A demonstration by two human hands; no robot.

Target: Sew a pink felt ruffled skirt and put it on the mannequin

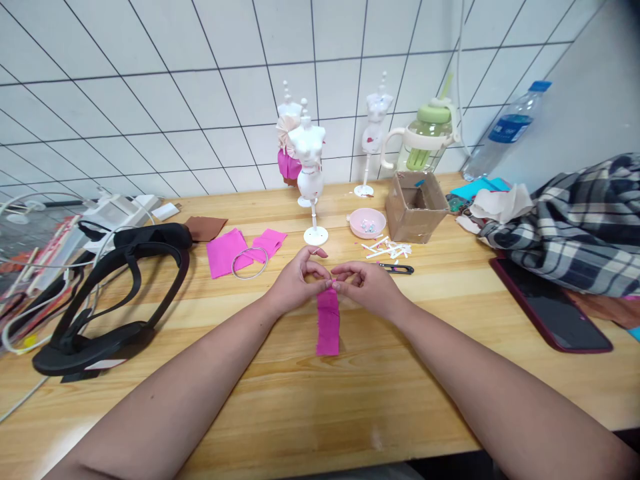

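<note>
A narrow strip of magenta fabric point(328, 325) hangs down toward me over the wooden table. Its top end is pinched between the thumb and fingers of my left hand point(303, 279) and my right hand point(369, 285), whose fingertips nearly meet. Just beyond my hands stands a small white mannequin point(309, 157) on a round base. Folded magenta cloth pieces point(226, 252) lie to the left, with a thin metal ring point(250, 263) overlapping them. A black-handled cutter point(396, 269) rests beside my right hand.
Two more mannequins stand behind, one wearing a dress point(289, 143). A pink bowl point(367, 223), white sticks point(387, 249) and a cardboard box point(417, 207) sit at centre right. A black headset point(115, 293) lies left; a phone point(550, 303) and plaid cloth point(590, 220) lie right.
</note>
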